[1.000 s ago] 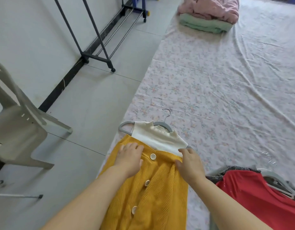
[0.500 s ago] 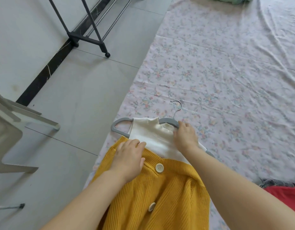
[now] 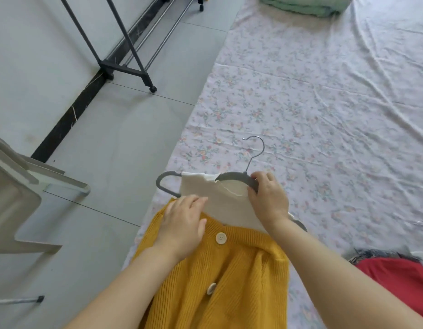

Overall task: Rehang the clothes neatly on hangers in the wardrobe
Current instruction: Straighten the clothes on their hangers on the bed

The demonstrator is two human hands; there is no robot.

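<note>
A mustard-yellow ribbed cardigan with white buttons lies on the bed's near edge over a white top. A grey hanger with a metal hook sits in the white top; its left end sticks out past the fabric. My right hand grips the hanger's right shoulder just below the hook. My left hand rests flat, fingers fairly straight, on the cardigan's left shoulder, fingertips touching the white top.
The bed wears a floral sheet. A red garment lies at the right edge, folded green bedding at the far end. A black clothes rack stands on the tiled floor to the left, a plastic chair nearer.
My right hand left the cardigan's right collar, moved up and now grips the hanger near the hook. My left hand stayed on the cardigan's left shoulder. The view tilted downward.
</note>
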